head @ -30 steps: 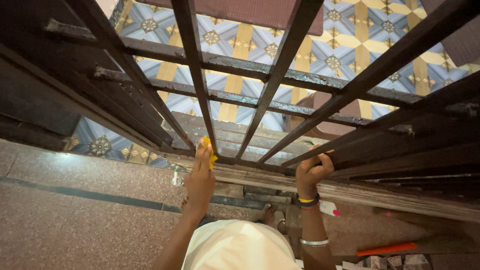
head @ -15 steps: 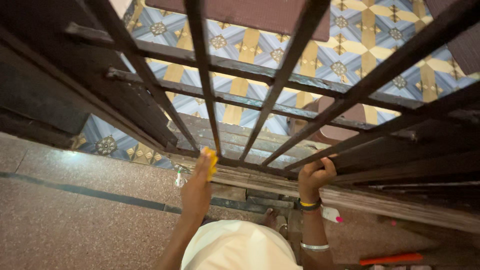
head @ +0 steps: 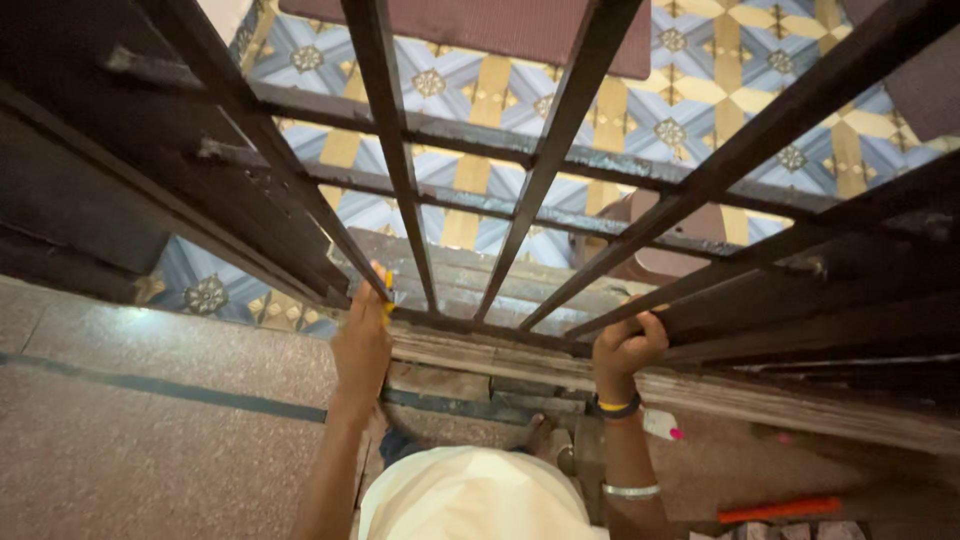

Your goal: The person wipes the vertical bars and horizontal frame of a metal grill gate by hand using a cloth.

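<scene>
A dark iron grille (head: 560, 190) is filling most of the view, its bars fanning out over a patterned tile floor (head: 700, 70) in blue, yellow and white lying beyond it; a speckled stone floor (head: 120, 440) with a dark stripe is spreading on the near side; a worn wooden sill (head: 720, 390) is running under the foot of the bars. The left hand (head: 362, 345) is pressing a yellow cloth (head: 384, 283) against the base of a bar at the left of the grille, fingers wrapping the cloth so only a small bit of it is showing above the knuckles; the right hand (head: 625, 348) is closing around a bar (head: 690, 295) low on the right, wearing a yellow and dark wristband (head: 612, 406) and a silver bangle (head: 630, 490) further up the arm. An orange tool (head: 780, 509) is lying on the floor at lower right; a small white marker with a pink cap (head: 662, 426) is lying just beside the right wrist.
</scene>
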